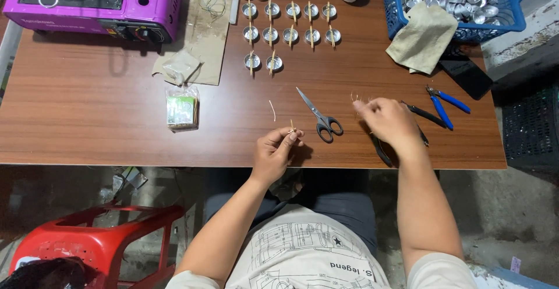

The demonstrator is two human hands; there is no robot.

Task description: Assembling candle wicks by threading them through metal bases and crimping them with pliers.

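My left hand (276,149) has a closed grip on a small wooden stick (292,127). I pinch it with my thumb and fingers, just to the left of the black scissors (319,117) on the table (105,114). My right hand (387,120) is on the other side of the scissors. Its fingertips are closed on a few thin wick bits (355,98), held just above the table.

To do this well, I think I should keep the stick still and pinch the wick near its end, so it does not slip or bend. Slow, small moves seem best, because these bits are tiny and easy to drop.

Far past the scissors stand rows of little silver cups (291,32). Most have a stick lying across the top. I cannot tell what is inside them. A few cups at the far edge have no stick.

Past my right hand, far from the scissors, is a blue basket (512,9). It is full of empty silver cups. A tan cloth (422,38) hangs over its near edge. Blue pliers (445,102) lie to the right of the scissors.
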